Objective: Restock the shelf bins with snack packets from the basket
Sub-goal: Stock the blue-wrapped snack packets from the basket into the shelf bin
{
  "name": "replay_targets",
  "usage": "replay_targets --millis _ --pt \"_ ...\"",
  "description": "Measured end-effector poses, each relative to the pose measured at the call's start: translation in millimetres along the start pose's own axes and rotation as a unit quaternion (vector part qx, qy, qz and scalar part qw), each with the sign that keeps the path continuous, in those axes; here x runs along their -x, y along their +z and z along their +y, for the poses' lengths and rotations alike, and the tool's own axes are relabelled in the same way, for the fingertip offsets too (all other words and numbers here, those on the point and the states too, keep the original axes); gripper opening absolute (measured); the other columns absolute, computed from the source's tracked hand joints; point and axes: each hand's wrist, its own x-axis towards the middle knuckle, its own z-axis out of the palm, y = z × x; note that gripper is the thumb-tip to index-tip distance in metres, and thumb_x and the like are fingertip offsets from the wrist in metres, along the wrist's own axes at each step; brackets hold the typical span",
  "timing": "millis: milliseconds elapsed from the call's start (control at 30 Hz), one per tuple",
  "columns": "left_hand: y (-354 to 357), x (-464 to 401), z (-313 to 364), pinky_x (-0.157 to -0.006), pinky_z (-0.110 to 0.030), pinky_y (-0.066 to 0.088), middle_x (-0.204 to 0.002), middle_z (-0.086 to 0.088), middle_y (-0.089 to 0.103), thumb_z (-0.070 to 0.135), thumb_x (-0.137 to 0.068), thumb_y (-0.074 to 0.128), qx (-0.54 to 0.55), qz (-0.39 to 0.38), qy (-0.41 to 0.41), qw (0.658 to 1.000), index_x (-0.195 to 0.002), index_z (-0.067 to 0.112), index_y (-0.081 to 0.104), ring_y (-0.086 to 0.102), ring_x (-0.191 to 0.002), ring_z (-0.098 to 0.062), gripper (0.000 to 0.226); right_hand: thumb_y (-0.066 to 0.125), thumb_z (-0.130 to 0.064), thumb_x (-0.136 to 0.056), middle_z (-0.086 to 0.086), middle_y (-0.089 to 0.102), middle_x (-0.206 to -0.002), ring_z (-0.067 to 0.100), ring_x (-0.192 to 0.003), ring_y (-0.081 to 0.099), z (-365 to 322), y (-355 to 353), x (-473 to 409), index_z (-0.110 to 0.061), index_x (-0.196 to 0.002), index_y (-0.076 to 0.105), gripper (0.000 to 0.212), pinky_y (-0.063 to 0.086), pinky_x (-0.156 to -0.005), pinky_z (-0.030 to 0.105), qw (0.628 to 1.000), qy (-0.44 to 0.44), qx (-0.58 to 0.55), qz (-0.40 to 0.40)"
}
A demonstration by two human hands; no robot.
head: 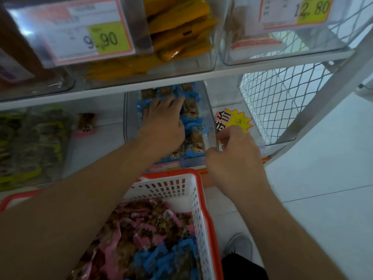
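Mostly the blue-edged snack packets (191, 126) lie long axis front-to-back in the clear bin (210, 110) on the lower shelf; too many to count. We have our left hand (163, 122) flat on them, fingers straight, pointing inward. Our right hand (234, 154) pinches the bin's front right corner. One basket (198, 199) below holds pink and blue packets
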Motion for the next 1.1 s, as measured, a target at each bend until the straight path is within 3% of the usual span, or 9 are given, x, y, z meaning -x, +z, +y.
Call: replay_targets --millis 133,233,367,467,633,767,933,1033,1100 --pt "-20 66 -21 -0.118 -0.030 0.029 -0.151 0.000 0.048 0.014 -0.100 0.055 0.079 0.092 0.022 0.992 -0.152 0.021 0.047 0.038 -0.139 -0.023 0.053 0.064 -0.012 -0.088 -0.001 0.060 -0.116 0.016 -0.102 0.056 -10 1 13 -0.022 -0.119 0.061 0.033 0.039 -0.079 0.023 0.999 -0.031 0.025 0.008" --pt "-38 136 -52 -0.108 -0.014 0.022 -0.146 0.005 0.049 0.011 -0.099 0.060 0.105 0.076 -0.034 0.991 -0.146 0.024 0.054 0.037 -0.135 -0.014 0.049 0.062 -0.006 -0.090 -0.007 0.063 -0.099 0.001 -0.083 0.056 -20 15 29 -0.024 -0.103 0.064 0.022 0.042 -0.060 0.011 0.996 -0.072 0.048 -0.038" --pt "-44 226 -119 -0.113 -0.050 0.041 -0.147 -0.004 0.049 0.003 -0.084 0.069 0.061 0.082 -0.115 0.988 -0.139 0.020 0.059 0.044 -0.134 -0.030 0.058 0.058 -0.008 -0.094 -0.003 0.067 -0.104 0.016 -0.092 0.066 -28 60 58 -0.025 -0.097 0.066 0.018 0.055 -0.067 0.031 0.965 -0.124 0.115 -0.200" --pt "-40 283 -163 -0.108 -0.068 0.038 -0.158 -0.015 0.033 0.008 -0.078 0.077 -0.023 0.044 -0.224 0.973 -0.141 0.020 0.059 0.037 -0.137 -0.048 0.067 0.060 -0.011 -0.097 0.001 0.068 -0.108 0.019 -0.097 0.063 -21 106 88 -0.022 -0.105 0.067 0.016 0.054 -0.078 0.034 0.887 -0.171 0.242 -0.354" --pt "-32 323 -195 -0.118 -0.063 0.027 -0.166 -0.010 0.002 0.030 -0.090 0.072 0.029 -0.108 -0.382 0.917 -0.153 0.020 0.038 0.015 -0.147 -0.045 0.073 0.061 -0.009 -0.098 0.009 0.065 -0.104 0.025 -0.091 0.060 6 168 131 -0.012 -0.109 0.069 0.014 0.053 -0.085 0.033 0.757 -0.205 0.368 -0.499" --pt "-34 317 -195 -0.117 -0.059 0.027 -0.165 -0.006 -0.002 0.041 -0.093 0.065 0.079 -0.128 -0.407 0.901 -0.150 0.023 0.036 0.012 -0.148 -0.039 0.067 0.069 -0.036 -0.098 0.008 0.058 -0.097 0.027 -0.097 0.056 30 198 156 -0.022 -0.094 0.051 0.023 0.049 -0.073 0.038 0.708 -0.269 0.419 -0.501" --pt "-43 305 -191 -0.122 -0.055 0.022 -0.162 -0.010 0.008 0.041 -0.092 0.067 0.067 -0.081 -0.387 0.916 -0.149 0.018 0.037 0.015 -0.148 -0.040 0.068 0.071 -0.030 -0.091 0.003 0.059 -0.081 0.023 -0.079 0.058 35 211 160 -0.020 -0.083 0.058 0.018 0.056 -0.072 0.042 0.733 -0.258 0.397 -0.488" --pt "-51 296 -190 -0.118 -0.049 0.032 -0.157 -0.014 0.025 0.030 -0.091 0.068 0.086 0.013 -0.323 0.942 -0.143 0.016 0.049 0.026 -0.144 -0.039 0.057 0.079 -0.031 -0.093 0.004 0.066 -0.087 0.017 -0.079 0.062 6 200 139 -0.016 -0.091 0.068 0.018 0.051 -0.069 0.035 0.797 -0.135 0.312 -0.500" --pt "-57 287 -185 -0.103 -0.033 0.047 -0.145 -0.005 0.047 0.026 -0.096 0.063 0.142 0.026 -0.304 0.942 -0.133 0.022 0.060 0.047 -0.131 -0.026 0.037 0.078 -0.028 -0.096 -0.002 0.073 -0.087 0.012 -0.080 0.069 -20 185 124 -0.020 -0.092 0.074 0.010 0.054 -0.071 0.028 0.855 -0.060 0.170 -0.486"
